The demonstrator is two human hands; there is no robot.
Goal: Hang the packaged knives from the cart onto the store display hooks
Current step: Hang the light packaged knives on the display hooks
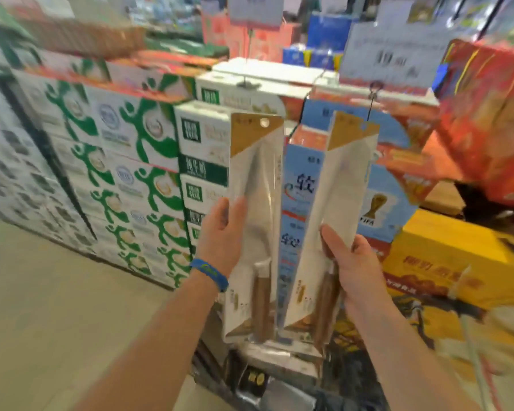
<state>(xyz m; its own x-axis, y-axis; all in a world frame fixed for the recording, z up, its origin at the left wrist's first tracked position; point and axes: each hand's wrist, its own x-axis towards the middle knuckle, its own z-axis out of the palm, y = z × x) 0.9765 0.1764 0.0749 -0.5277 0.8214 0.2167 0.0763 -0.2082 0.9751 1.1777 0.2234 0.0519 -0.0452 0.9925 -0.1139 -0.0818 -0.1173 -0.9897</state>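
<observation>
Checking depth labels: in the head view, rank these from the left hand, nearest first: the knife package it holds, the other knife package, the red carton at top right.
1. left knife package: gripped by the left hand, centre-left.
2. right knife package: just to the right, held by the right hand.
3. red carton: far upper right, well behind both packages.

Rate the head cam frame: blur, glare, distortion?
Head view: heavy motion blur smears the milk cartons and price sign, small print unreadable; left knife package and right knife package are sharper; glare streaks the left one's clear film; wide-angle bending at the edges; lighting even, no hard shadows.
</observation>
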